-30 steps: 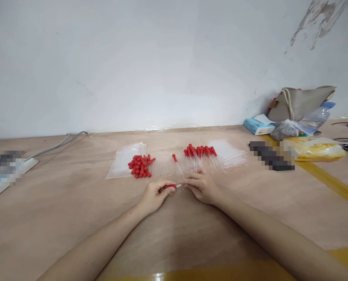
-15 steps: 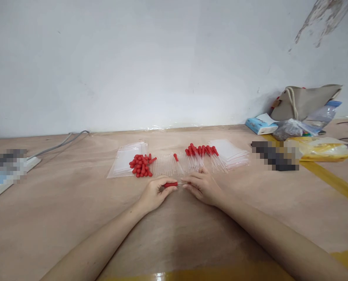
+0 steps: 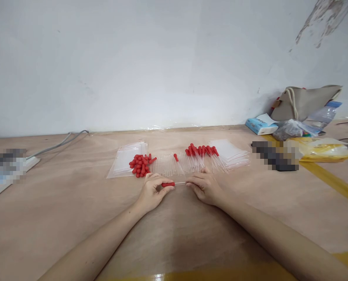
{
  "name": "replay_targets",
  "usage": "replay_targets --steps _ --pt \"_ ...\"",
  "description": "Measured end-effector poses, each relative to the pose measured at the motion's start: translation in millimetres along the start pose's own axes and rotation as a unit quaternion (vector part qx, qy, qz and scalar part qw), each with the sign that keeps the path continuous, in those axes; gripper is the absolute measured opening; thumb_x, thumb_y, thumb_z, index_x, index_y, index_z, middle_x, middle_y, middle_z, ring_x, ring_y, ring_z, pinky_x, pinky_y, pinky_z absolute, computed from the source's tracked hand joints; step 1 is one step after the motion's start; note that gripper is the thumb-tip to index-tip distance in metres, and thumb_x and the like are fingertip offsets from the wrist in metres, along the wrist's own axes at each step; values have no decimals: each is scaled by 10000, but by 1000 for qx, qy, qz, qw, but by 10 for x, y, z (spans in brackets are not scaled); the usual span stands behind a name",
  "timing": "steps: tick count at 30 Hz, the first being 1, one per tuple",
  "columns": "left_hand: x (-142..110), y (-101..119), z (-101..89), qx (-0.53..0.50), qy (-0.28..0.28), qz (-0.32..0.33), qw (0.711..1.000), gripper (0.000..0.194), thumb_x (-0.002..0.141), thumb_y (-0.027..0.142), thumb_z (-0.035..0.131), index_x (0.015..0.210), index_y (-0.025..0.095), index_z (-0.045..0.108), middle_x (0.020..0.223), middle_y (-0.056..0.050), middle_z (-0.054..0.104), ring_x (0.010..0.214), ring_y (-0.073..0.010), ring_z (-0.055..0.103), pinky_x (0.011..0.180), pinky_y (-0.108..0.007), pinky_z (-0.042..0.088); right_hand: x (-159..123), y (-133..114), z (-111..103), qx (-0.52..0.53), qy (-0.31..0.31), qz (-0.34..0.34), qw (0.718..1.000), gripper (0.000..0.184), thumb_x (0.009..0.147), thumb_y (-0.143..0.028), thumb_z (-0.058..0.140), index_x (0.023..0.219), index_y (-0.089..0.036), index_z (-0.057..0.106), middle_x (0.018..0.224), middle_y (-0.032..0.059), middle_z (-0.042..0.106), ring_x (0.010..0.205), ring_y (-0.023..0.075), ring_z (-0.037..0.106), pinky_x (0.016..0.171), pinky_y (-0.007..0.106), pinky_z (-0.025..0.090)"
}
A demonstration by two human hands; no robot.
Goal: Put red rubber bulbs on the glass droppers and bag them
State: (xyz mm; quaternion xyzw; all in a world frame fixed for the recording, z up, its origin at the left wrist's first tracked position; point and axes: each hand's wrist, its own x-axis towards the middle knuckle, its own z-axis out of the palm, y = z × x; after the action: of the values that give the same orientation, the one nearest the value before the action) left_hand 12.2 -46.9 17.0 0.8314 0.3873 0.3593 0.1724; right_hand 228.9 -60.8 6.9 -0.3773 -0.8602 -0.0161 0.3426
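Note:
My left hand (image 3: 154,189) pinches a red rubber dropper bulb (image 3: 168,184) between thumb and fingers. From the bulb a clear dropper tube (image 3: 179,183) runs level to the right, and my right hand (image 3: 204,185) is closed on its far end. Just beyond my hands lie a row of loose clear tubes (image 3: 163,164) and a dropper with a red bulb (image 3: 176,157). A heap of red bulbs (image 3: 141,166) sits beyond my left hand. Several droppers with red bulbs (image 3: 201,152) are laid together beyond my right hand.
Clear plastic bags (image 3: 127,158) lie behind the bulb heap, and another bag stack (image 3: 231,154) is right of the droppers. Farther right are a blue tissue pack (image 3: 261,125), a yellow pack (image 3: 323,150) and a beige bag (image 3: 311,101). A power strip (image 3: 30,166) is at left.
My hands have moved a little apart, the left one leftward with the bulb and the right one rightward. More of the clear tube shows between them.

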Motion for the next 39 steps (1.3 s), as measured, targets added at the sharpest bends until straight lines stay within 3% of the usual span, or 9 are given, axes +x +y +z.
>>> replay_targets --steps 11,16,20,22,25,27,29,33,39 --pt "5 -21 2 7 -16 15 1000 123 726 331 628 782 223 651 751 -4 679 689 -154 563 810 -361 299 -2 -40 44 -8 -9 -2 1000 212 856 -223 403 805 -179 604 659 2 615 597 104 495 661 296 242" --pt "57 -60 -22 31 2 19 999 109 756 312 598 798 219 635 792 0 668 734 -158 560 825 -365 315 77 -98 22 -64 -20 14 998 224 854 -242 400 772 -172 595 667 14 610 619 110 495 677 293 239" --pt "39 -87 -8 14 55 21 998 312 759 290 589 1058 217 534 976 -38 602 858 -170 534 815 -338 378 151 -135 -93 -146 -18 -13 989 229 832 -246 426 688 -181 592 647 17 605 687 135 494 725 314 228" --pt "17 -95 4 3 73 -3 997 471 748 270 595 1179 207 415 1050 -57 544 863 -161 518 788 -319 411 176 -54 -197 -168 26 33 985 242 828 -266 428 677 -187 600 666 19 617 718 145 497 756 329 217" --pt "1 -106 14 -8 47 -46 998 511 741 247 591 1196 209 361 1032 -54 519 788 -138 516 677 -273 445 188 243 -377 -189 114 212 952 266 811 -318 430 678 -187 619 689 33 634 706 160 507 746 341 210" --pt "1 -112 18 -11 35 -58 998 495 744 235 580 1188 213 362 1024 -51 514 774 -132 516 647 -260 445 165 497 -469 -197 114 335 914 272 778 -349 440 657 -188 623 647 38 630 667 176 512 701 334 217" --pt "4 -118 21 -4 41 -48 998 459 747 225 575 1165 214 387 1012 -45 515 788 -133 514 694 -277 441 116 718 -511 -200 87 414 884 293 761 -369 431 642 -192 632 623 46 628 644 189 519 694 337 224" --pt "4 -123 23 14 46 -24 999 363 759 225 563 1103 212 447 963 -33 517 820 -146 507 750 -301 427 1 939 -467 -210 39 456 864 299 740 -403 435 655 -209 646 621 45 630 656 202 539 730 354 234" --pt "4 -109 12 19 28 -22 999 324 775 241 550 1088 203 474 899 -25 508 814 -144 504 721 -277 431 -41 926 -425 -202 11 463 863 332 726 -470 434 690 -217 645 630 41 627 668 211 545 727 357 246"
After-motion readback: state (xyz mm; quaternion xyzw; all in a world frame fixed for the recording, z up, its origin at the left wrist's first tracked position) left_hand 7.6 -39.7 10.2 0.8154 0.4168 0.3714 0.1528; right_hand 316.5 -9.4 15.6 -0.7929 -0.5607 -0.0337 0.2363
